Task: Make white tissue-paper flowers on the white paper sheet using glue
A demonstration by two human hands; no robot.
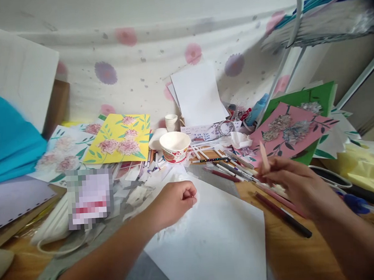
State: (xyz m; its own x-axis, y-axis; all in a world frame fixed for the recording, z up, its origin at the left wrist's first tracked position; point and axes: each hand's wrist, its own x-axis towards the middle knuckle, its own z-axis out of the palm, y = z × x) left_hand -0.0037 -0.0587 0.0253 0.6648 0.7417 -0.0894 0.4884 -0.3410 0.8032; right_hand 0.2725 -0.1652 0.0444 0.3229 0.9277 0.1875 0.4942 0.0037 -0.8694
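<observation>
My left hand (179,199) is closed over a white sheet of paper (223,230), its fingers curled in. Whatever it may hold is hidden. White bits lie under and beside that wrist. Out to the right, my right hand (289,178) pinches a flat wooden craft stick (263,154), held upright above several pens and brushes. Beyond the sheet stands a white paper bowl (175,147) with red print. Close to my right hand lies a dark pen (286,216) on the wooden table.
Flower pictures on yellow (121,139) and pink card (294,130) lean at the back left and right. White paper (198,93) stands upright behind the bowl, near stacked paper cups (171,122). A crumpled tissue (241,139) and blue-handled tool (355,203) lie to the right.
</observation>
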